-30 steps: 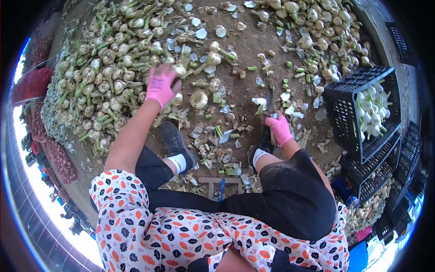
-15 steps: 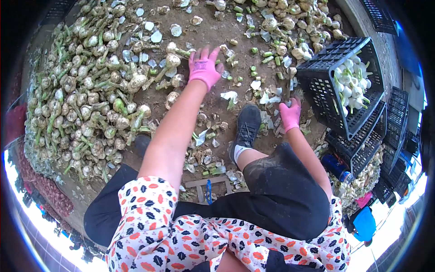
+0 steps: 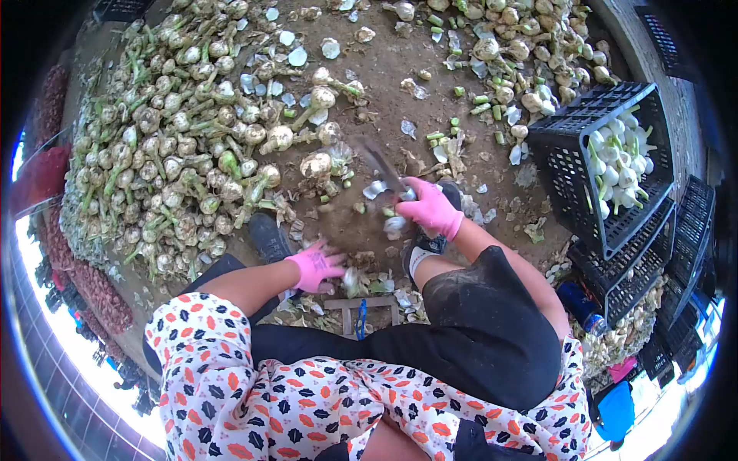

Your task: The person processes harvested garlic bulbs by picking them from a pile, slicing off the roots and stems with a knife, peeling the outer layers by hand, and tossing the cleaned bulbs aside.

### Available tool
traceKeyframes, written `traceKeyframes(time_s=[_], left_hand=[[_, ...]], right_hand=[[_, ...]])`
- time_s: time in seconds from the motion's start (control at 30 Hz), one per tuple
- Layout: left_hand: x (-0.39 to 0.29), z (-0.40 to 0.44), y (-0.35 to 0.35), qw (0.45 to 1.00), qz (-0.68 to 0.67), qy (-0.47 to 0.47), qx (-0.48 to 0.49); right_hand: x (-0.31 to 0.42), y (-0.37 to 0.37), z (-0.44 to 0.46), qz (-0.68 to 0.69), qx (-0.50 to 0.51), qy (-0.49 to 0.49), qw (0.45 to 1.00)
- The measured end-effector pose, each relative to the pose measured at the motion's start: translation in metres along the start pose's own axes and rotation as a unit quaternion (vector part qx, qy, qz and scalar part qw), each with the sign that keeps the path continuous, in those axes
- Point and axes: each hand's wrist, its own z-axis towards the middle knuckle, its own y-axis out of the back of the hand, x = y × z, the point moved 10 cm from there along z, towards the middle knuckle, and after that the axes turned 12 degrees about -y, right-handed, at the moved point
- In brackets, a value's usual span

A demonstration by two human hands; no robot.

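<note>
My left hand (image 3: pixel 316 267), in a pink glove, is low over the ground close to my left shoe, its fingers spread and nothing held. Beside its fingertips is a whitish scrap (image 3: pixel 351 282), blurred by motion. My right hand (image 3: pixel 430 209), also pink-gloved, is closed round a knife (image 3: pixel 382 165) just above my right shoe. The blade points up and to the left, smeared by motion. Under that hand a small pale piece (image 3: pixel 395 225) shows, too blurred to name. Dirty garlic bulbs (image 3: pixel 317 165) with cut stems lie ahead of both hands.
A large heap of untrimmed garlic (image 3: pixel 181 146) fills the left. More bulbs (image 3: pixel 511 50) lie at the far right. A black crate (image 3: pixel 565 165) holding clean white garlic (image 3: pixel 619 161) tilts on other crates. A blue can (image 3: pixel 578 298) and a small wooden frame (image 3: pixel 377 303) are near my legs.
My left hand has come back from the far ground toward my body. My right hand has swung left with the knife, away from the crate. The whole view has shifted slightly.
</note>
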Motion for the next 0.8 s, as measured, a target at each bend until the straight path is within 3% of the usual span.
traceKeyframes(time_s=[0.03, 0.1, 0.17, 0.23, 0.3, 0.37, 0.4, 0.47, 0.5, 0.57, 0.63, 0.67, 0.7, 0.77, 0.8], left_hand=[[-0.012, -0.007, 0.002, 0.998, -0.058, -0.018, 0.018], [-0.021, -0.011, 0.014, 0.992, -0.115, -0.038, 0.037], [0.011, 0.009, 0.077, 0.992, 0.018, 0.037, -0.122], [0.048, 0.026, 0.127, 0.968, 0.055, 0.127, -0.21], [0.082, 0.045, 0.148, 0.94, 0.075, 0.206, -0.26], [0.089, 0.058, 0.129, 0.941, 0.063, 0.258, -0.208], [0.077, 0.063, 0.112, 0.955, 0.065, 0.241, -0.161], [0.038, 0.067, 0.059, 0.984, 0.076, 0.159, -0.027], [0.01, 0.054, 0.043, 0.991, 0.072, 0.107, -0.046], [-0.033, 0.024, -0.014, 0.992, 0.093, 0.065, 0.061], [-0.067, -0.02, -0.081, 0.964, -0.052, 0.089, 0.247], [-0.079, -0.032, -0.11, 0.933, -0.053, 0.065, 0.349], [-0.079, -0.036, -0.111, 0.935, -0.052, 0.074, 0.343], [-0.075, -0.056, -0.084, 0.902, -0.236, 0.193, 0.304], [-0.063, -0.061, -0.055, 0.918, -0.269, 0.236, 0.172]], right_hand=[[-0.004, -0.003, -0.002, 0.001, 0.004, 0.001, 1.0], [-0.022, 0.017, -0.006, 0.151, -0.079, -0.028, 0.985], [-0.05, 0.025, 0.006, 0.302, -0.071, -0.001, 0.951], [-0.055, 0.025, -0.008, 0.432, -0.064, -0.042, 0.898], [-0.079, 0.023, -0.005, 0.452, -0.053, -0.042, 0.889], [-0.087, 0.024, -0.002, 0.48, -0.029, -0.027, 0.876], [-0.094, 0.025, 0.005, 0.507, 0.002, 0.006, 0.862], [-0.094, 0.027, 0.001, 0.495, -0.015, -0.009, 0.869], [-0.095, 0.028, 0.001, 0.496, -0.027, -0.006, 0.868], [-0.093, 0.028, 0.001, 0.477, -0.043, -0.002, 0.878], [-0.09, 0.028, 0.002, 0.461, -0.061, 0.005, 0.885], [-0.09, 0.029, 0.002, 0.456, -0.071, 0.009, 0.887], [-0.092, 0.032, 0.002, 0.45, -0.084, 0.012, 0.889], [-0.094, 0.031, 0.005, 0.44, -0.064, 0.025, 0.895], [-0.093, 0.031, 0.005, 0.431, -0.072, 0.02, 0.899]])
